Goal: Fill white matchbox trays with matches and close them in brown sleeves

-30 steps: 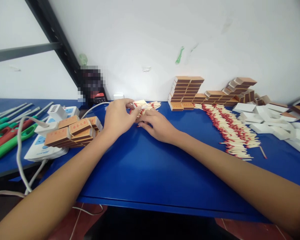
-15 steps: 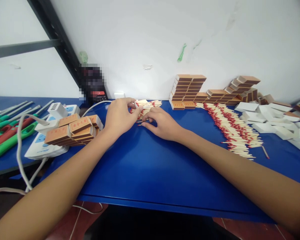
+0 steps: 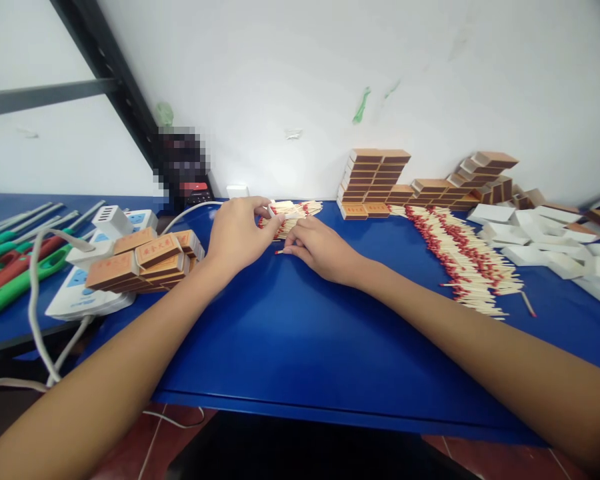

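Both my hands meet at a small heap of red-tipped matches [image 3: 300, 212] at the far middle of the blue table [image 3: 300, 347]. My left hand [image 3: 240, 230] is curled, its fingertips pinching a small open matchbox tray [image 3: 281, 208] at the heap's near edge. My right hand [image 3: 323, 250] lies knuckles up beside it, fingers bent onto a few matches [image 3: 281, 251] on the table. What lies under its palm is hidden.
A pile of brown matchboxes [image 3: 145, 260] sits on a white power strip [image 3: 87, 293] at left, beside green and red tools [image 3: 15, 267]. Stacked matchboxes [image 3: 375, 183] line the wall. A long row of matches [image 3: 467, 260] and white inner trays [image 3: 555, 250] fill the right.
My right hand has drawn slightly toward me and left along the heap's edge, fingers curling in. My left hand has hardly moved.
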`<state>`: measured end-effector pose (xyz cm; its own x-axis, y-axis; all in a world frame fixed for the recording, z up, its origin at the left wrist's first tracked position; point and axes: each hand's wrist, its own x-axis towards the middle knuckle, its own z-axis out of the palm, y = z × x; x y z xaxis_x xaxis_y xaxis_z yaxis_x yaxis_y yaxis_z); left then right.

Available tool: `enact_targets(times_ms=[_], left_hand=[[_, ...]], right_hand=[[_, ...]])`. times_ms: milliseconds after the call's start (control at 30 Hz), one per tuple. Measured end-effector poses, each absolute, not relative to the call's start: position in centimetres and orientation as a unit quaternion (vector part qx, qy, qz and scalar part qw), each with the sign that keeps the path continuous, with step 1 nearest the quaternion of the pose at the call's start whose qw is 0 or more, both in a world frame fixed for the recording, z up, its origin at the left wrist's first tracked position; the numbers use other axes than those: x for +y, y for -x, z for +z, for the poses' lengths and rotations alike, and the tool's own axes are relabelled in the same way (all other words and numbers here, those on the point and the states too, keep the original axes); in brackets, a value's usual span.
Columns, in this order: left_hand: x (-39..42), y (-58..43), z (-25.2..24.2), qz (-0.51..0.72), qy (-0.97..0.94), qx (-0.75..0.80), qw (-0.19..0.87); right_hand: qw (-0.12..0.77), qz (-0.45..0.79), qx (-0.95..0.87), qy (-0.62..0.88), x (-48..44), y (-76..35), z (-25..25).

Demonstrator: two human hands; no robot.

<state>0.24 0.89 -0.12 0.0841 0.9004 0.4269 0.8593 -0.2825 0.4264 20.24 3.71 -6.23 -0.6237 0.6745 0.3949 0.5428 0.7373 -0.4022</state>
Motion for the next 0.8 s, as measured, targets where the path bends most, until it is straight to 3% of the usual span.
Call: enact_targets(times_ms=[233,500,800], left_hand=[[1.3,0.2,-0.5,0.295,-0.761,0.578,0.029],[1.2,-0.1,-1.0,0.240,-0.824,0.512,0.030],[0.6,-0.7,-1.0,0.259,-0.831,0.489,0.058]], right_hand=[[0.261,0.112,-0.899,0.333,3.3,-21.3,-5.7],[0.392,0.042,-0.835,0.384,3.8,-22.8,-4.4],[0.402,0.032,-0.830,0.385,3.9,-22.5,-4.5]])
